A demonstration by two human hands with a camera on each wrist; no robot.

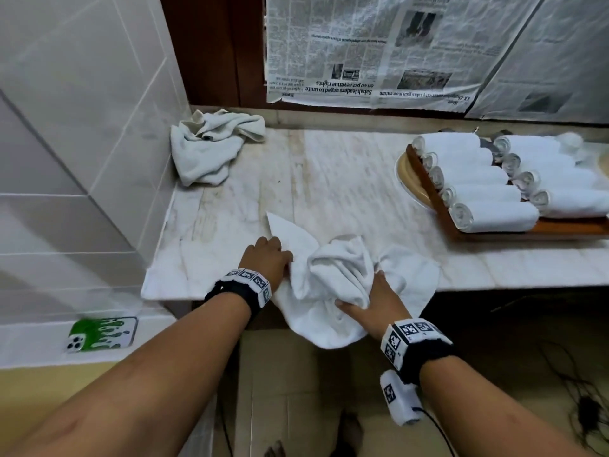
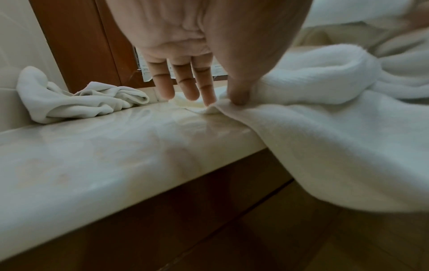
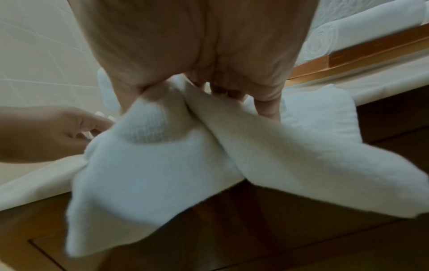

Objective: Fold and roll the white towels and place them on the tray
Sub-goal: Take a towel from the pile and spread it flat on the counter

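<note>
A crumpled white towel (image 1: 333,268) lies at the front edge of the marble counter (image 1: 329,179), part of it hanging over the edge. My left hand (image 1: 268,255) pinches its left edge between thumb and forefinger (image 2: 223,102), the other fingers straight. My right hand (image 1: 369,298) grips the bunched middle of the towel (image 3: 162,165), fingers curled into the cloth (image 3: 209,88). A wooden tray (image 1: 560,227) at the right holds several rolled white towels (image 1: 478,192) in two rows. A heap of unfolded towels (image 1: 211,143) sits in the back left corner.
A beige plate (image 1: 412,179) lies under the tray's left end. A phone in a green case (image 1: 102,334) rests on the low tiled ledge at left. A tiled wall bounds the counter's left side; newspaper (image 1: 379,51) covers the window behind.
</note>
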